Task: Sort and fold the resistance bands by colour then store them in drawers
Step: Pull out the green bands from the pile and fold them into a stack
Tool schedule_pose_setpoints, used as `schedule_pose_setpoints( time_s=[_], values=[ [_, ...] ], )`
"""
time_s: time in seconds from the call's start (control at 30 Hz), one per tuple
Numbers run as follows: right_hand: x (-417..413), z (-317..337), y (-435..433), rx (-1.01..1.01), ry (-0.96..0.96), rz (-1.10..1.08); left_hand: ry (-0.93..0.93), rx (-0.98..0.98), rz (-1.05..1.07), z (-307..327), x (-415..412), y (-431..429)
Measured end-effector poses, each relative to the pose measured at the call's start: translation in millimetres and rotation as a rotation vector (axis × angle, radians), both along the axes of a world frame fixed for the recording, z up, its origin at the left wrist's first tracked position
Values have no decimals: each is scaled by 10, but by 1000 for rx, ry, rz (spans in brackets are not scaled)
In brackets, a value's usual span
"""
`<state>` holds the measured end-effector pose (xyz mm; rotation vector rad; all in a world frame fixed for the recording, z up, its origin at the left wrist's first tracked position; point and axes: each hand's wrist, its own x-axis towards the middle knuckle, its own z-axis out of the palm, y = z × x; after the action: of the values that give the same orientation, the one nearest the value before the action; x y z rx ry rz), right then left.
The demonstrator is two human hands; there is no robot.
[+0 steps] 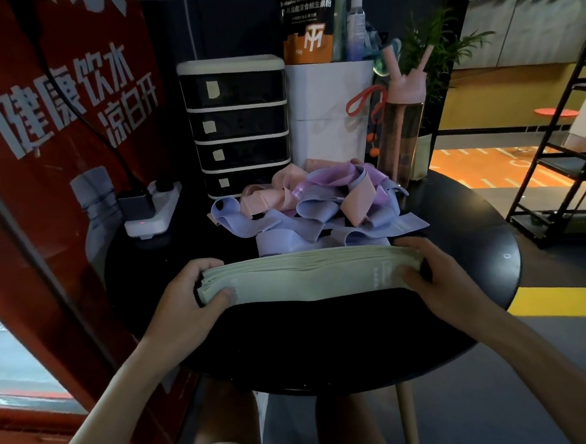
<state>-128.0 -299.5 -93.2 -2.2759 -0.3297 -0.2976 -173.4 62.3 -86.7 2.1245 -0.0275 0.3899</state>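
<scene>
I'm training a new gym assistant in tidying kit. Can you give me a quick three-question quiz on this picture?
1. True or false: the left hand and right hand both grip the green stack.
2. How many drawers does the drawer unit show? A) two B) four C) six
3. Fill in: the loose pile of pink and purple bands lies ____ the green stack and the drawer unit.
Key: 1 true; 2 B; 3 between.

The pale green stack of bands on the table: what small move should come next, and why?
Probably fold the pale green stack of flat resistance bands in half, right end over left. The left hand and right hand each grip one end, its edges look aligned, and it looks long for the black drawer tower.
</scene>
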Motion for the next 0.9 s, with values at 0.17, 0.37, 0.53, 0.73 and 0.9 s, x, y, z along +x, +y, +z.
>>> schedule_pose_setpoints(
  time_s=[0.17,0.37,0.53,0.73,0.9],
  values=[
    [-39,109,4,70,-17,19,80,-216,48,158,-11,-18],
    [-54,454,80,452,395,28,207,-496,152,387,11,59],
    [-99,441,187,144,484,-20,321,-294,173,270,-16,156],
    [11,567,175,-404,475,37,211,-261,141,385,-10,80],
    [-15,940,536,-453,158,240,-55,-111,-30,854,-86,-141]
  ],
)
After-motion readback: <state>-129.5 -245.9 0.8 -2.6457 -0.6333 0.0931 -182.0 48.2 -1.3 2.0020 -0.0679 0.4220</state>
